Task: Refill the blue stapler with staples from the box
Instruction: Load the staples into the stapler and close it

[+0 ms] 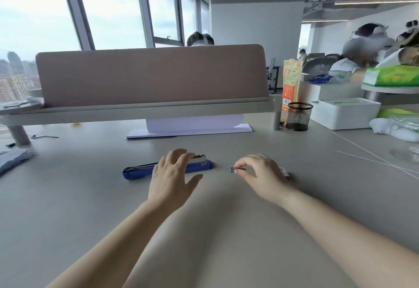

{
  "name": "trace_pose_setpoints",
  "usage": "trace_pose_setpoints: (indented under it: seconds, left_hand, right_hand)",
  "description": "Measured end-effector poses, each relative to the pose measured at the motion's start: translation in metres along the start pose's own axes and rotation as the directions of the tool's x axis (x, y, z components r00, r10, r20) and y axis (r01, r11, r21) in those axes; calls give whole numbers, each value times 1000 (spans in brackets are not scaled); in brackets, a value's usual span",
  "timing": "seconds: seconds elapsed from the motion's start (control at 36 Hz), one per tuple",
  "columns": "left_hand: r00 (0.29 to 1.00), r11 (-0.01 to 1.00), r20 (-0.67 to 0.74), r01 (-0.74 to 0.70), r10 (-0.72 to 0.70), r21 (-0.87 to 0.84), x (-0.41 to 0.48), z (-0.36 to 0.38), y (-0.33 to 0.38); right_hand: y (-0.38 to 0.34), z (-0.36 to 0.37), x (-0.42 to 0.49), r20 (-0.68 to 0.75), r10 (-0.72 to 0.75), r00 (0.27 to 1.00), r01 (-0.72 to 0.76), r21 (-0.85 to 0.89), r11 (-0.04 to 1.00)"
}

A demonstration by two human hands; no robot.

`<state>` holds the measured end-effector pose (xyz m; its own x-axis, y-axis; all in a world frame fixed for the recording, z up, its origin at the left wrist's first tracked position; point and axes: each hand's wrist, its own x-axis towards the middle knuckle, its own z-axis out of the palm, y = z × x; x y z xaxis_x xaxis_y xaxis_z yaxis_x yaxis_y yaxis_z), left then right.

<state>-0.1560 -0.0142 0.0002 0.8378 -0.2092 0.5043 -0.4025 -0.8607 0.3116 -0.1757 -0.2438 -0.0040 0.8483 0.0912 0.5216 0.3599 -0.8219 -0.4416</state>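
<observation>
Left hand [169, 175]: fingers spread, resting on the opened blue stapler [136, 171].
Right hand [260, 174]: at 3 o'clock of it, grip pinching a staple strip [235, 169].

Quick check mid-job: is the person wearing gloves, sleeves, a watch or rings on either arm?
Nothing worn that shows. The left hand and right hand are bare, no gloves, and no rings on the sides in view. Both forearms are uncovered to the frame edge, with no sleeve, watch or bracelet.
</observation>
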Motion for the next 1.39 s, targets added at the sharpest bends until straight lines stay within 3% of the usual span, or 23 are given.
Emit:
trace_pose_setpoints:
  seconds: [0.14,0.39,0.53,0.67,0.97,1.39]
  left_hand:
    - [990,988,-31,140,-139,58,4,-8,-43]
    - [997,991,-15,70,-69,114,26,15,-71]
    - [985,978,59,155,-164,138,27,15,-74]
    - [981,982,48,185,-187,41,28,12,-74]
    - [992,990,-17,122,-123,-71,22,5,-72]
    - [996,992,-39,77,-81,-100,24,7,-73]
  right_hand:
    - [-35,43,35,-39,-91,995,93,28,995]
    - [-38,79,57,-221,-113,969,140,113,984]
    - [-34,86,62,-222,-118,968,153,147,977]
    - [-30,88,62,-197,-95,976,126,153,980]
    - [-30,84,60,-218,-104,970,137,139,981]
    - [-35,85,58,-198,-212,957,215,-6,977]
